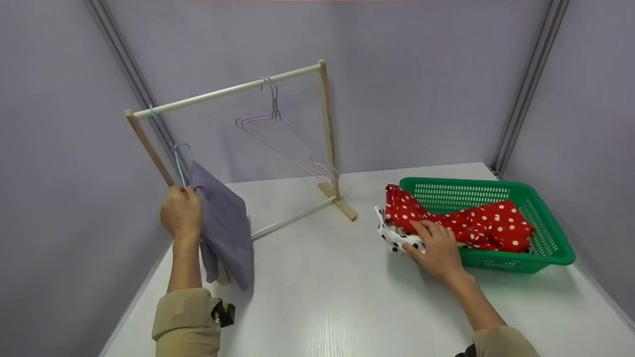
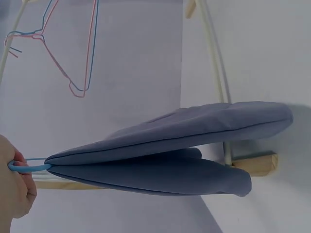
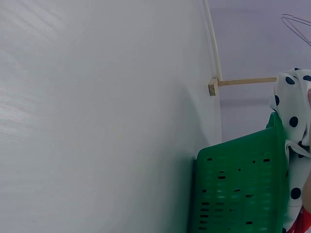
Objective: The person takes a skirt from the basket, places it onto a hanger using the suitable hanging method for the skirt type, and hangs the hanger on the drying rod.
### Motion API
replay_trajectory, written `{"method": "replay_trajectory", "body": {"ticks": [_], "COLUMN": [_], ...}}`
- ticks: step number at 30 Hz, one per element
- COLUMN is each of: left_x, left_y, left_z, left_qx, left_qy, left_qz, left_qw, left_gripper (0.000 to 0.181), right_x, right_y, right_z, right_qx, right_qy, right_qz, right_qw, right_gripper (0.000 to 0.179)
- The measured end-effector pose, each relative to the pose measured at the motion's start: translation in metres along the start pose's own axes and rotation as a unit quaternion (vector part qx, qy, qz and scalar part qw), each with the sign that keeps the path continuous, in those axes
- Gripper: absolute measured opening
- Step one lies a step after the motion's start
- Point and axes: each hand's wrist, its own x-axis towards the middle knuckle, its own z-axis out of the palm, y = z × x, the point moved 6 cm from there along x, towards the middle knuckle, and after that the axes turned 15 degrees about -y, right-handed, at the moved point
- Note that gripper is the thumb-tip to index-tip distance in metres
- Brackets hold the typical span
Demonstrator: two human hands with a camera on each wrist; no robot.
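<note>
Blue hanger in 1 hand, polka-dot cloth under the other

The wooden garment rack (image 1: 213,95) stands on the bench (image 1: 317,297). At its left end, the left hand (image 1: 182,212) is closed around a blue hanger (image 1: 179,166), with a grey-purple garment (image 1: 225,228) draped from it in 2 layers. The hanger's hook shows below the rack's bar, apart from it. Holding the hanger rather than the cloth probably lets the garment hang freely — its lower part falls in front of the rack.

To the right of the rack, the right hand (image 1: 439,250) lies over the near left corner of a green perforated basket (image 1: 511,262), thumb set apart from the fingers. It touches red cloth with white dots (image 1: 496,225) and white cloth with black dots (image 1: 397,238); whether it pinches a fold, I cannot tell. The white cloth spills over the basket's rack-side rim, and the basket seems placed there to keep the cloths within reach.

Toward the right part of the rack's bar hang 2 bare hangers (image 1: 274,101) — pink and blue, close together, likely to leave bar space.

No brands, labels or writing can be read.
</note>
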Motion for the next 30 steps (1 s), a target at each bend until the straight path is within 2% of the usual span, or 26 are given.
{"method": "replay_trajectory", "body": {"ticks": [4, 8, 12, 16, 21, 24, 30], "left_x": [-0.002, -0.004, -0.010, -0.018, -0.024, -0.026, -0.029], "left_y": [-0.001, -0.001, 0.001, 0.005, 0.008, 0.010, 0.014], "left_z": [0.002, 0.002, 0.001, 0.003, 0.003, 0.002, 0.001], "left_qx": [0.003, 0.005, 0.006, 0.004, 0.013, 0.022, 0.037], "left_qy": [-0.037, -0.060, -0.040, -0.016, 0.010, 0.023, 0.036], "left_qz": [-0.003, -0.025, -0.032, -0.005, 0.021, 0.032, 0.048], "left_qw": [0.9993, 0.9979, 0.9987, 0.9999, 0.9997, 0.9990, 0.9975], "left_gripper": [0.030, 0.034, 0.032, 0.030, 0.030, 0.030, 0.030], "right_x": [-0.001, -0.001, -0.001, -0.002, -0.005, -0.009, -0.019], "right_y": [-0.001, -0.001, 0.000, 0.002, 0.006, 0.009, 0.018], "right_z": [-0.001, -0.002, -0.003, -0.005, -0.011, -0.018, -0.032], "right_qx": [-0.004, -0.007, -0.003, 0.013, 0.038, 0.035, 0.016], "right_qy": [0.006, 0.006, -0.003, -0.014, -0.015, -0.001, 0.058], "right_qz": [-0.004, -0.004, 0.002, -0.002, -0.031, -0.059, -0.122], "right_qw": [1.0000, 0.9999, 1.0000, 0.9998, 0.9987, 0.9976, 0.9907], "right_gripper": [0.057, 0.057, 0.057, 0.058, 0.054, 0.052, 0.048]}}
